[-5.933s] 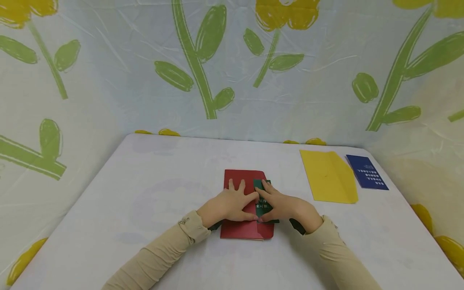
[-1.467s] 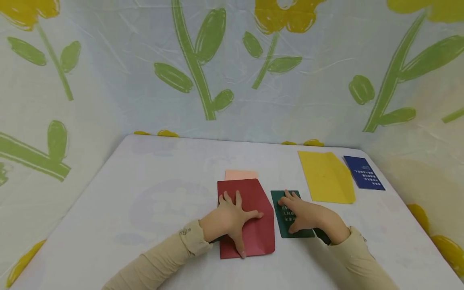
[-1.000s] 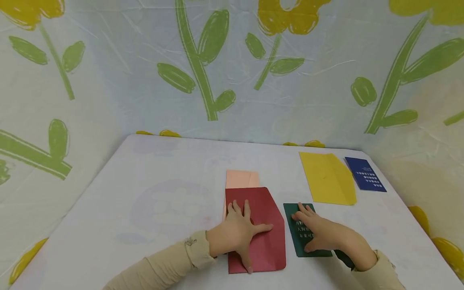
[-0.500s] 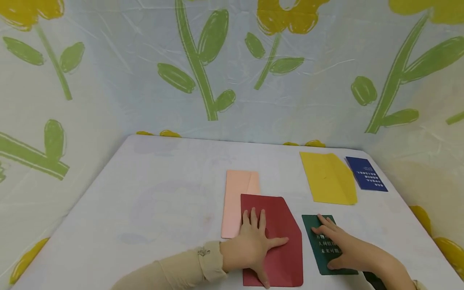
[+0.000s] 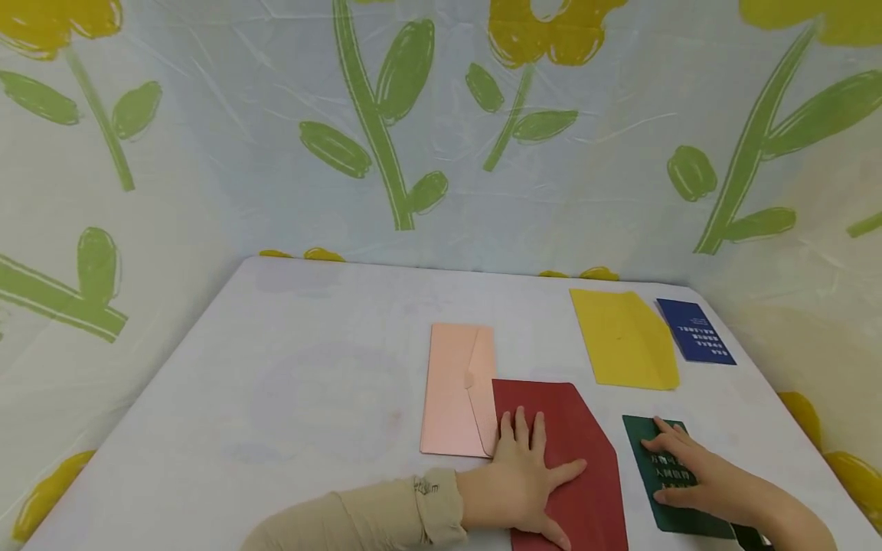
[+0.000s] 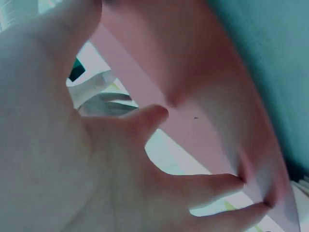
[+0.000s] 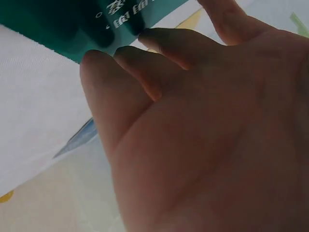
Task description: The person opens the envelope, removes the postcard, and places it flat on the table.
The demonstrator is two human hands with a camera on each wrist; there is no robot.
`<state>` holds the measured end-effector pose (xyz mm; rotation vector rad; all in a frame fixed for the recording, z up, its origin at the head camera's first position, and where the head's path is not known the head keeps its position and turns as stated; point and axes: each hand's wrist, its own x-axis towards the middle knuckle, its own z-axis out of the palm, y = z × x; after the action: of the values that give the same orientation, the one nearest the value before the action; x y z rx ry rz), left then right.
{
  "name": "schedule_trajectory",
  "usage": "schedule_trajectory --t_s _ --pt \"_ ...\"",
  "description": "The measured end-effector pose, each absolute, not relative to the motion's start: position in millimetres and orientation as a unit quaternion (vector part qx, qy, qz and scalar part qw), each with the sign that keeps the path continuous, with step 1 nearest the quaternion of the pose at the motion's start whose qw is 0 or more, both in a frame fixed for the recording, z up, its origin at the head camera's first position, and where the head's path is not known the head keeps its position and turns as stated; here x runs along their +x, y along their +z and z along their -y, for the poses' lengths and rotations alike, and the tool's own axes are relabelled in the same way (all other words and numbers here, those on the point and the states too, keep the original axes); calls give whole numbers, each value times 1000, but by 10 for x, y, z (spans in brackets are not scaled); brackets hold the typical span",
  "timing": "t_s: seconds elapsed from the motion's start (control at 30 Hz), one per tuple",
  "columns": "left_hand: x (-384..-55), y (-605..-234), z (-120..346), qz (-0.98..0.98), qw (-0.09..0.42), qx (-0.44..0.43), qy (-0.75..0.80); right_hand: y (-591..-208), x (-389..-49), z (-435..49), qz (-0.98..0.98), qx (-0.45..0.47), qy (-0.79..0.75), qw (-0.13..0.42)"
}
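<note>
My left hand (image 5: pixel 520 482) rests with spread fingers on a red envelope (image 5: pixel 568 425) near the front of the table. In the left wrist view, fingertips touch the envelope's surface (image 6: pixel 207 140). To its right, my right hand (image 5: pixel 717 478) lies over a dark green card (image 5: pixel 678 520) with pale printed characters, fingertips on its far part and thumb on its near part. The right wrist view has the fingertips right at the card (image 7: pixel 43 21). A pink envelope (image 5: pixel 451 390) with a pointed flap lies behind the left hand, its right edge meeting the red envelope's far left corner.
A yellow envelope (image 5: pixel 620 340) lies at the back right of the white table (image 5: pixel 310 383). Beside it is a blue card (image 5: pixel 696 329) with white print, close to the right edge. A flower-patterned cloth (image 5: pixel 586 168) hangs around the back and sides.
Both hands have slid rightward and toward the front, the left with the red envelope, the right with the green card, which was over the red envelope. The pink envelope underneath has come into view.
</note>
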<state>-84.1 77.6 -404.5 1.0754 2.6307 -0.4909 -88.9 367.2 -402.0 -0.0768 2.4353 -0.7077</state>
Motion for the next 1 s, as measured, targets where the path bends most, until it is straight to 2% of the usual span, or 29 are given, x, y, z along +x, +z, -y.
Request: schedule_trajectory --t_s 0.33,0.53,1.0 --pt "-576 -4105 -505 -900 67 349 -252 -4118 -593 -3570 -920 0 -244 305" --pt "-527 -4187 -588 -888 43 370 -271 -4179 -563 -3703 -923 -13 -250 291" --pt "-526 -4312 -1110 -883 79 393 -245 -4289 -550 -4259 -912 62 -260 310"
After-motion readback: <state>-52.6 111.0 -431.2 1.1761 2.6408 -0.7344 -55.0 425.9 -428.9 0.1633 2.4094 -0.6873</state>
